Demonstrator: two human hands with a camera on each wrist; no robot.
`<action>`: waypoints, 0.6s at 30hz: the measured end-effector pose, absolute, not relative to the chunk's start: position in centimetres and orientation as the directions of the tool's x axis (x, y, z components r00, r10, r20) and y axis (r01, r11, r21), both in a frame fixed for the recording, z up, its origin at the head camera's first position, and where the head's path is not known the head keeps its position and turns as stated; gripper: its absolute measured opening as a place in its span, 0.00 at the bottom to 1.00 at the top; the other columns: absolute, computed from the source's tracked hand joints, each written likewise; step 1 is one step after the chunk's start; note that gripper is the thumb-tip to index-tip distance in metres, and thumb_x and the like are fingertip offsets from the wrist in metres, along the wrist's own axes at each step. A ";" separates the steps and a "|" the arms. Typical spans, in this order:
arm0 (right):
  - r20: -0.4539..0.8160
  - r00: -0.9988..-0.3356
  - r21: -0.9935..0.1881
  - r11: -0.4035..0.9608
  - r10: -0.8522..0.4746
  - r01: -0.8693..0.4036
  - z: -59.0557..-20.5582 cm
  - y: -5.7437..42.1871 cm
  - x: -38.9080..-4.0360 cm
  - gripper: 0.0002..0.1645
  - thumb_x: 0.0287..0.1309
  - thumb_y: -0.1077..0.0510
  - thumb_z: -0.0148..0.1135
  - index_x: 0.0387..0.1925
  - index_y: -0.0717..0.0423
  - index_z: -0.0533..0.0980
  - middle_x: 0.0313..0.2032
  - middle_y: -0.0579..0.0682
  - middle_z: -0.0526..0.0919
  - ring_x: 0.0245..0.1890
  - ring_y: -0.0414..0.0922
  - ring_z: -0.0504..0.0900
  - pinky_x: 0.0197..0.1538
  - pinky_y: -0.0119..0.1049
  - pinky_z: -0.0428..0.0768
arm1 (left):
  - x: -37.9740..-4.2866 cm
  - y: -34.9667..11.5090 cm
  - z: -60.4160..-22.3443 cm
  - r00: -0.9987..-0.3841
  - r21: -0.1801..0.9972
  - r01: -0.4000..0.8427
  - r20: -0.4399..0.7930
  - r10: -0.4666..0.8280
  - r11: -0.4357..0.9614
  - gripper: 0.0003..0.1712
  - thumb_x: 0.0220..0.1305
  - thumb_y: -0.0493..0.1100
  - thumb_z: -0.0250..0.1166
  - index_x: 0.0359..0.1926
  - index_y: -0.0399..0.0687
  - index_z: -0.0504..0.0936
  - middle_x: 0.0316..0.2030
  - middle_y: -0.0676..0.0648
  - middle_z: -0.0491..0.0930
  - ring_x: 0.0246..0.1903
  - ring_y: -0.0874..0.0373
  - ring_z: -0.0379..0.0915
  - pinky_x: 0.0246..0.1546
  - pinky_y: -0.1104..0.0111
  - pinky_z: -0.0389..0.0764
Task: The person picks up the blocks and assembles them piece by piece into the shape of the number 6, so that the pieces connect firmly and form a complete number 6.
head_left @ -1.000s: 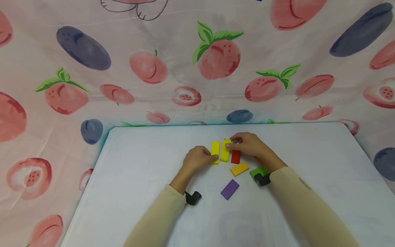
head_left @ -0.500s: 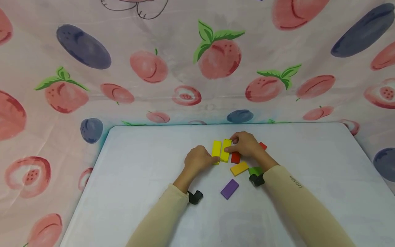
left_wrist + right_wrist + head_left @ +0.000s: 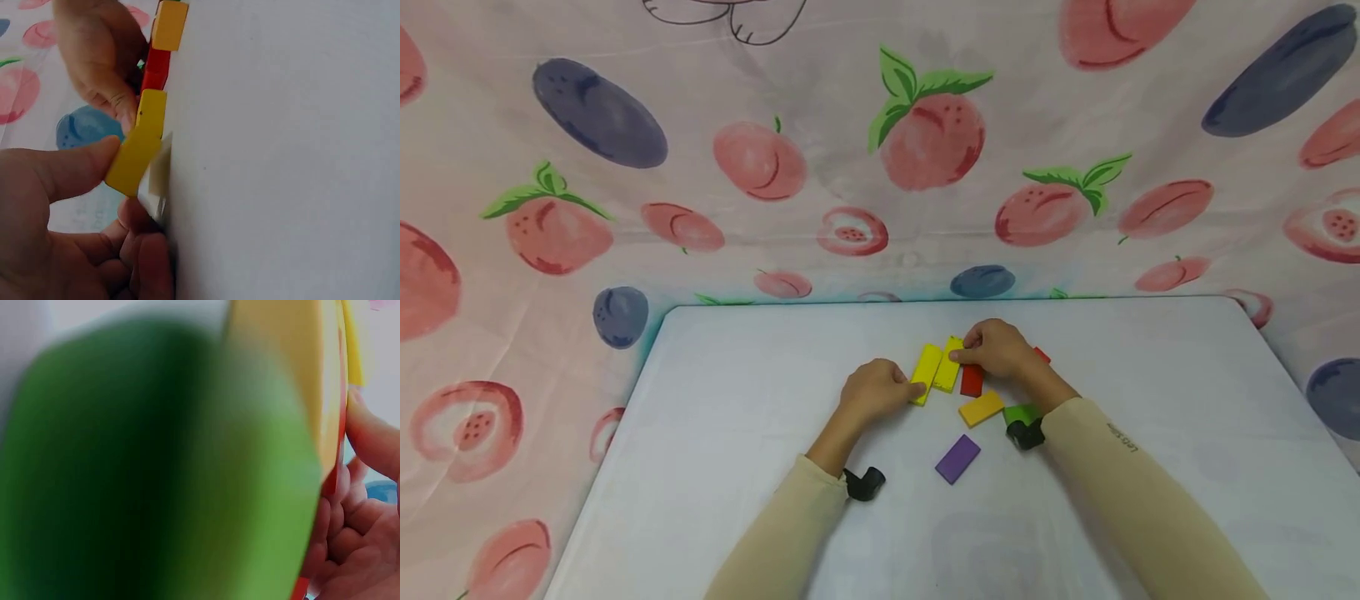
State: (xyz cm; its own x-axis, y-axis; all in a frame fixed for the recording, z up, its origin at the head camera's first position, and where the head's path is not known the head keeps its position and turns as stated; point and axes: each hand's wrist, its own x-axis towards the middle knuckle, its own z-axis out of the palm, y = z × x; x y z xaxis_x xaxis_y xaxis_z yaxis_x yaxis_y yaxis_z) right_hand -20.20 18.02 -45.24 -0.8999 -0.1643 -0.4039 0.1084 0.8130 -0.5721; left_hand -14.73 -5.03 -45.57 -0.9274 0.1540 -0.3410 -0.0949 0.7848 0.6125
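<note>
My left hand (image 3: 872,392) pinches a flat yellow block (image 3: 928,371) between thumb and fingers. In the left wrist view this yellow block (image 3: 132,164) looks tilted, its upper end against a second yellow block (image 3: 152,112). My right hand (image 3: 1000,350) holds that second yellow block (image 3: 948,377), thumb on its upper part. A red block (image 3: 972,382) lies just right of it, partly under my right hand. Nearer to me lies an orange-yellow block (image 3: 982,409). In the right wrist view a blurred green block (image 3: 156,475) hides much of the scene.
A purple block (image 3: 958,459) lies on the white table (image 3: 737,400), nearer to me. Beside my right wrist sits a green block (image 3: 1019,414), partly covered by the wrist camera (image 3: 1026,434). Another red block (image 3: 1042,355) peeks out behind my right hand. A fruit-patterned cloth (image 3: 850,175) hangs behind the table.
The left yellow block has turned, its near end swinging left with my left hand. The right yellow block leans slightly more too. Earlier, my right forearm shifted left, uncovering the far red block.
</note>
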 end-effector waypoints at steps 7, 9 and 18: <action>-0.380 -0.906 -0.584 0.808 -0.186 0.080 -45.4 18.0 -20.2 0.32 0.61 0.40 0.71 0.56 0.55 0.73 0.44 0.53 0.79 0.45 0.50 0.75 0.49 0.39 0.77 | -14.7 -6.3 -45.4 -0.911 0.737 -0.136 -0.355 0.209 0.662 0.18 0.65 0.56 0.68 0.33 0.46 0.82 0.25 0.50 0.76 0.28 0.55 0.70 0.29 0.67 0.69; -0.378 -0.903 -0.574 0.817 -0.204 0.056 -45.4 17.9 -20.3 0.37 0.58 0.38 0.72 0.58 0.56 0.74 0.43 0.53 0.79 0.45 0.50 0.75 0.48 0.39 0.77 | -14.6 -6.6 -45.3 -0.908 0.765 -0.149 -0.357 0.220 0.626 0.18 0.66 0.55 0.68 0.34 0.45 0.81 0.22 0.50 0.75 0.25 0.56 0.69 0.28 0.67 0.68; -0.391 -0.899 -0.504 0.863 -0.195 0.032 -44.9 17.5 -20.1 0.39 0.54 0.39 0.76 0.56 0.63 0.75 0.41 0.54 0.79 0.42 0.49 0.77 0.44 0.37 0.78 | -14.3 -7.8 -45.8 -0.884 0.839 -0.247 -0.400 0.242 0.484 0.15 0.67 0.52 0.67 0.36 0.43 0.79 0.28 0.47 0.80 0.29 0.55 0.76 0.34 0.68 0.79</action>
